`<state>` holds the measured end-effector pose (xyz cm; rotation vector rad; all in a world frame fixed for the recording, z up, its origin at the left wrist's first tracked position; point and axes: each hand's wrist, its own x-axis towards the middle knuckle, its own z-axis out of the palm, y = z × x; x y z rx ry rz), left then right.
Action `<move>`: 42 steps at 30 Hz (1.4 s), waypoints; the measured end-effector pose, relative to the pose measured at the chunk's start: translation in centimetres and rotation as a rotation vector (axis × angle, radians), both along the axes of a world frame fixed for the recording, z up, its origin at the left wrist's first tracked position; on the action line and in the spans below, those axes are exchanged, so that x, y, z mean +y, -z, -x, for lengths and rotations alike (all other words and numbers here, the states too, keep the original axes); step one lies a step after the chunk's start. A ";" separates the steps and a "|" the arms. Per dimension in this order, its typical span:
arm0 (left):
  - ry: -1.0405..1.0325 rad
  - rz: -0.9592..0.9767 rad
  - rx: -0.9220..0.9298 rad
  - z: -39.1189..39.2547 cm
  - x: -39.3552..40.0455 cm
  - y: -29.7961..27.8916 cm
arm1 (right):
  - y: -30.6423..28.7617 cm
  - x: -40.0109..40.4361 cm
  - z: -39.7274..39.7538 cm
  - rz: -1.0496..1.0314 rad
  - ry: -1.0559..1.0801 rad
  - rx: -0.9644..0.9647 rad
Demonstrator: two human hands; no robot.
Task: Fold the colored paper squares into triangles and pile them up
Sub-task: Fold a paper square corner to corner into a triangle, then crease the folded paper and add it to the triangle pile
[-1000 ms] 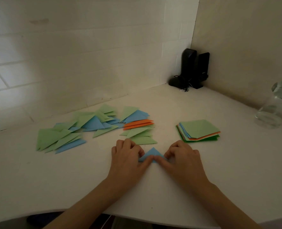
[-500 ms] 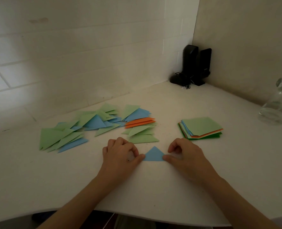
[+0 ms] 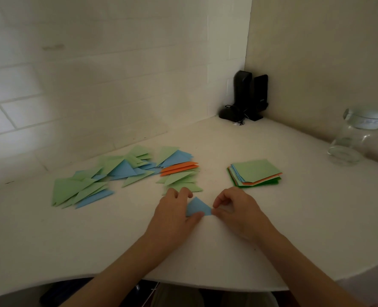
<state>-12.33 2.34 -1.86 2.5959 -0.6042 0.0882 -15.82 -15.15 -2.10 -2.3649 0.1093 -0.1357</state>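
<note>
Hands are meeting on the blue paper triangle (image 3: 197,207) near the white table's (image 3: 95,235) front edge: the left hand (image 3: 172,214) is gripping its left side (thumb beneath), the right hand (image 3: 234,210) is pinching its right corner, just before the folded-triangle pile (image 3: 179,173).

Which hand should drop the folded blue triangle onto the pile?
Left, probably. The left hand already grips the blue triangle and sits just below the triangle pile. The right hand only pinches its right corner, nearer the unfolded squares.
</note>
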 end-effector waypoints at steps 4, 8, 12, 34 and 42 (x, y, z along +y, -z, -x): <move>-0.042 0.101 0.191 -0.9 -0.3 -0.6 | 0.1 -0.2 0.1 0.000 -0.018 -0.016; -0.027 0.220 0.236 -1.1 -0.1 -0.6 | 0.4 -0.2 0.1 0.026 -0.024 -0.065; -0.079 0.252 0.203 -2.1 1.0 -0.8 | 1.0 -1.3 0.2 0.106 -0.061 -0.193; -0.359 0.395 0.018 -16.9 1.0 -2.4 | 1.5 -7.5 -2.1 0.410 0.328 -0.214; -0.424 0.178 -0.143 -16.8 0.5 -1.1 | 1.1 -7.5 -1.9 0.417 0.424 -0.371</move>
